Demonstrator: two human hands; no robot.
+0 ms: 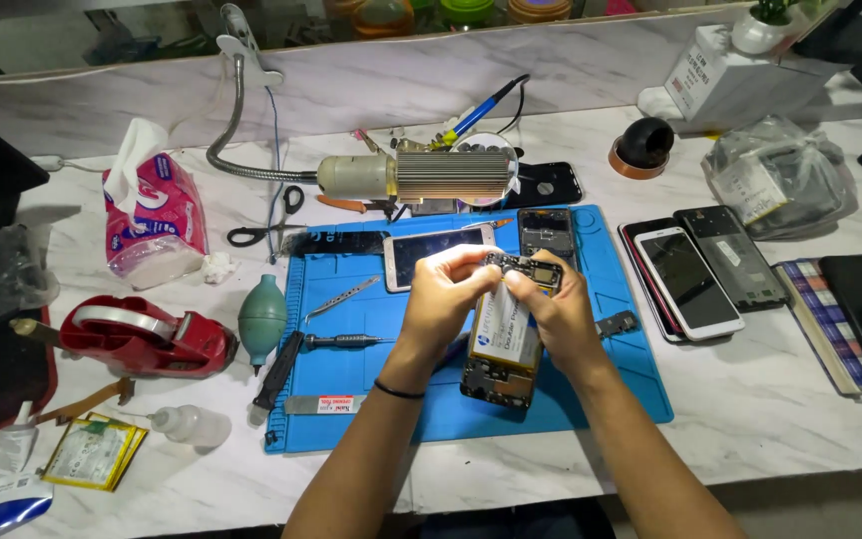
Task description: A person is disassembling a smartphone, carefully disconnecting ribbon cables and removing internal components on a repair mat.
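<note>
1. Both hands, left (441,294) and right (559,309), pinch closed on an opened black phone body with white battery (504,339).
2. It is held over the blue rubber work mat (631,384), mid-counter (750,429) near its front edge.
3. Slim metal tweezers (339,297) lie on the mat's left side.

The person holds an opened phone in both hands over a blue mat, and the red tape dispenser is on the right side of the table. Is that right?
Not quite. The red tape dispenser sits on the left side of the table, not the right, as the head view shows. The rest holds: the left hand and right hand hold the opened phone over the blue mat.
</note>
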